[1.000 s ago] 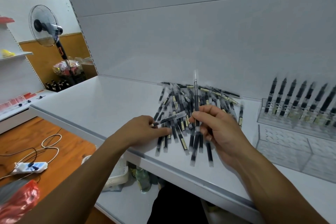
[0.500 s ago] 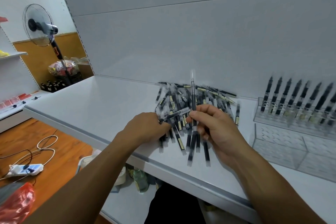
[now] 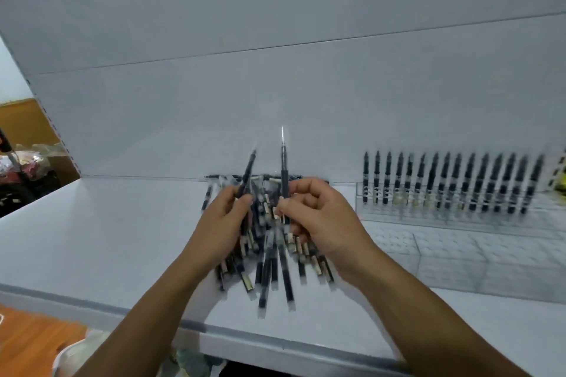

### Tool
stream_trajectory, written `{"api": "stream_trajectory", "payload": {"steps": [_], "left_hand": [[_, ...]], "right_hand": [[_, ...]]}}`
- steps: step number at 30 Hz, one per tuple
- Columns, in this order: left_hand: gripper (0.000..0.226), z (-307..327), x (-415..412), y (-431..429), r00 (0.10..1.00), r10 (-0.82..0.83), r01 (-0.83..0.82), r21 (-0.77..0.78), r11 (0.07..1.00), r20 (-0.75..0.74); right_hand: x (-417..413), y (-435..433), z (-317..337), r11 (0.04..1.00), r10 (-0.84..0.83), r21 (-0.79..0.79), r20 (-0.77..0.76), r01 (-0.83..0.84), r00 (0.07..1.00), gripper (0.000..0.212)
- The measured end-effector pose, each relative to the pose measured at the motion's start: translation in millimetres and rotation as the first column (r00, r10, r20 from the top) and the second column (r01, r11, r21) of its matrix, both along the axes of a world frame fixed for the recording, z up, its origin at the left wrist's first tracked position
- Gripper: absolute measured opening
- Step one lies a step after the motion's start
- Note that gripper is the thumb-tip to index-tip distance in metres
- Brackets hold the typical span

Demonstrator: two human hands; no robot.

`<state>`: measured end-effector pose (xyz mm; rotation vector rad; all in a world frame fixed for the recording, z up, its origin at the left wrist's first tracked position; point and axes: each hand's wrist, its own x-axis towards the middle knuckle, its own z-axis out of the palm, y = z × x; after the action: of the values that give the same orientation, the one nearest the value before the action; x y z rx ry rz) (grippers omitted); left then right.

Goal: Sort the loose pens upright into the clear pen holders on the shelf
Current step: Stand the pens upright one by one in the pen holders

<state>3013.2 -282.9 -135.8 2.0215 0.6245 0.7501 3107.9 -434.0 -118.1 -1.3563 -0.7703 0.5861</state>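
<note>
Your left hand (image 3: 220, 223): pinching a tilted pen (image 3: 248, 171) over the pile (image 3: 269, 272).
Your right hand (image 3: 321, 217): gripping an upright pen (image 3: 284, 168) over the pile.

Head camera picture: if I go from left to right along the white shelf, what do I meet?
Left hand pinching a tilted black pen → right hand holding an upright black pen → clear plastic pen holder with its row of upright black pens.

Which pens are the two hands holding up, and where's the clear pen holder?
Tilted pen (image 3: 248, 168): head view, on its dark barrel.
Upright pen (image 3: 284, 168): head view, on its dark barrel.
Clear pen holder (image 3: 453, 254): head view, on its empty front section.
</note>
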Motion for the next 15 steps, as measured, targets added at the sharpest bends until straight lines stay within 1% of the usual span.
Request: {"api": "stream_trajectory", "payload": {"steps": [3, 5, 7, 12, 15], "left_hand": [[0.026, 4.4, 31.3, -23.1, 0.989, -0.113, 0.119, -0.058, 0.991, 0.097], [0.027, 7.6, 55.0, -42.7, 0.968, -0.180, 0.202, -0.120, 0.972, 0.172], [0.025, 12.2, 80.7, -64.7, 0.938, -0.244, 0.286, -0.154, 0.946, 0.245], [0.023, 26.9, 136.3, -122.3, 0.860, -0.364, 0.458, -0.226, 0.860, 0.359], [0.024, 32.9, 161.8, -153.6, 0.824, -0.422, 0.532, -0.260, 0.806, 0.378]], "right_hand": [[19.3, -24.6, 9.7, 0.997, -0.081, 0.001, 0.088, 0.081, 0.993, 0.014], [35.9, -43.6, 12.7, 0.987, -0.154, -0.027, 0.148, 0.160, 0.977, 0.015], [52.9, -64.8, 14.4, 0.970, -0.228, -0.051, 0.174, 0.240, 0.958, 0.017], [93.9, -119.1, 19.5, 0.910, -0.387, -0.055, 0.241, 0.411, 0.890, 0.012], [119.0, -149.7, 22.3, 0.854, -0.486, -0.043, 0.289, 0.518, 0.825, 0.007]]}}
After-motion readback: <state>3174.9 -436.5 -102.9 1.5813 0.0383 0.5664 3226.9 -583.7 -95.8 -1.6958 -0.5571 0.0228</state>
